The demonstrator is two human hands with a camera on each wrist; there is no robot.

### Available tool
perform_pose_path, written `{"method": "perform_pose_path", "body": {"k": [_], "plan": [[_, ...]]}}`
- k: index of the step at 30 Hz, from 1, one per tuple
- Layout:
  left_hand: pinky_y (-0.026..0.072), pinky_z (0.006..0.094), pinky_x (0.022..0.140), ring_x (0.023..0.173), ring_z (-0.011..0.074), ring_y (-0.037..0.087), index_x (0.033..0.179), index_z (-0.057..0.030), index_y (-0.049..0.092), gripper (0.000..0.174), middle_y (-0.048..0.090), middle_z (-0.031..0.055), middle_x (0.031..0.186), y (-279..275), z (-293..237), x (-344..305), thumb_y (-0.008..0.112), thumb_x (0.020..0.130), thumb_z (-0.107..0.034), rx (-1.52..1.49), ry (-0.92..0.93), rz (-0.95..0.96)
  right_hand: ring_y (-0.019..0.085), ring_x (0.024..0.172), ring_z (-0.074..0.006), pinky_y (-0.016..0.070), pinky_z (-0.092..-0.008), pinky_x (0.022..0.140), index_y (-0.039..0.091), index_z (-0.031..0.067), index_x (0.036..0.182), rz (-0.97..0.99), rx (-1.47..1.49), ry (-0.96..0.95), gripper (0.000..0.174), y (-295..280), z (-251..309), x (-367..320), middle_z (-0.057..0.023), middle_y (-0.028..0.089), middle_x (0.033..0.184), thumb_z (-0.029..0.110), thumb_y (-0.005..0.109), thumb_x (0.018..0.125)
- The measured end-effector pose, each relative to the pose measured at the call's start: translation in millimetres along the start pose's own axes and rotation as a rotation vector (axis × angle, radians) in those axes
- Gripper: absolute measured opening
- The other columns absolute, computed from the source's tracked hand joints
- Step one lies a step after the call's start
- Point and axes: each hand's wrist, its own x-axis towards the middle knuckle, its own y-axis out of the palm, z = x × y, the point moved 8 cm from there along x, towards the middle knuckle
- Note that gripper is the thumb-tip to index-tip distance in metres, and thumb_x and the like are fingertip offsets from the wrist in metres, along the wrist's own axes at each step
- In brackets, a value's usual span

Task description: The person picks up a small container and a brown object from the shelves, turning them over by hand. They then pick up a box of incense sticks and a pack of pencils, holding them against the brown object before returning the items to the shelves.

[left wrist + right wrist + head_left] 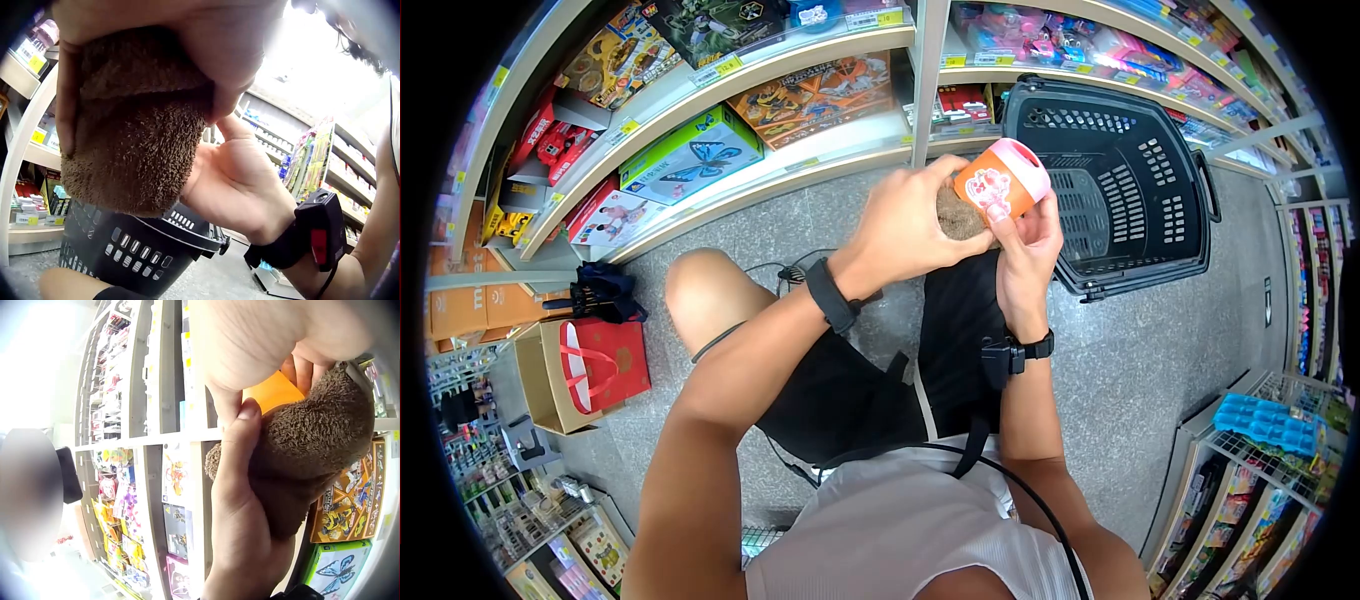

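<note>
An orange and pink container (pixel 1030 180) with a cartoon picture on its side is tilted over my lap, its pink top facing away. My right hand (pixel 1028 250) grips it from the near right side, thumb on its front. A brown towel-like cloth (pixel 134 144) is bunched in my left hand (pixel 910 215), thumb and fingers spread around it. The cloth (pixel 312 425) lies against the container's lower end, hiding that part. In the right wrist view, an orange strip of the container (pixel 275 392) shows between my hands.
A dark shopping basket (pixel 1090 285) stands on the floor just beyond my right hand. Shelves (pixel 830 155) with boxed toys run along the front. A red bag (pixel 625 360) in an open carton sits at left, and a wire rack with a blue tray (pixel 1265 425) at right.
</note>
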Motion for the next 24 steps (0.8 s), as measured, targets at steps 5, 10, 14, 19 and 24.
{"method": "perform_pose_path", "body": {"k": [5,10,14,19,24], "plan": [[0.0568,0.0431,0.083,0.092,0.0386,0.070,0.117,-0.0021,0.063,0.066,0.072,0.0217,0.099,-2,-4,-1,0.085,0.067,-0.038,0.125,0.055,-0.069,0.059,0.116,-0.0169,0.0477,-0.0324,0.101,0.047,-0.0006,0.133,-0.011,-0.045,-0.004,0.051,-9,-1,1,-0.0110,0.059,0.125,0.001,0.073,0.089],[0.0571,0.0457,0.081,0.092,0.0396,0.070,0.121,-0.0048,0.062,0.068,0.071,0.0209,0.100,-5,-1,3,0.085,0.067,-0.039,0.238,0.053,-0.057,0.060,0.114,-0.0163,0.0512,-0.0319,0.098,0.042,0.0006,0.135,0.097,-0.144,0.095,0.061,-8,3,21,-0.0103,0.059,0.123,0.000,0.075,0.084],[0.0569,0.0465,0.080,0.089,0.0407,0.069,0.125,-0.0076,0.061,0.069,0.072,0.0208,0.095,-12,6,8,0.083,0.069,-0.042,0.179,-0.047,-0.039,0.062,0.108,-0.0153,0.0519,-0.0309,0.094,0.049,-0.0038,0.136,0.339,-0.578,0.011,0.072,17,36,57,-0.0100,0.063,0.119,0.005,0.084,0.074],[0.0564,0.0459,0.082,0.088,0.0400,0.071,0.125,-0.0065,0.062,0.068,0.072,0.0210,0.090,-36,6,15,0.081,0.071,-0.044,0.121,-0.122,-0.106,0.062,0.103,-0.0132,0.0519,-0.0294,0.091,0.058,-0.0012,0.121,0.303,-0.668,-0.222,0.060,46,87,113,-0.0060,0.064,0.112,0.012,0.089,0.071],[0.0563,0.0453,0.081,0.087,0.0393,0.071,0.116,-0.0038,0.065,0.063,0.072,0.0207,0.089,-52,10,15,0.080,0.072,-0.045,0.083,-0.116,-0.193,0.060,0.102,-0.0159,0.0494,-0.0289,0.090,0.054,-0.0025,0.123,0.071,-0.786,-0.526,0.061,56,128,202,-0.0088,0.062,0.114,0.026,0.086,0.079]]}}
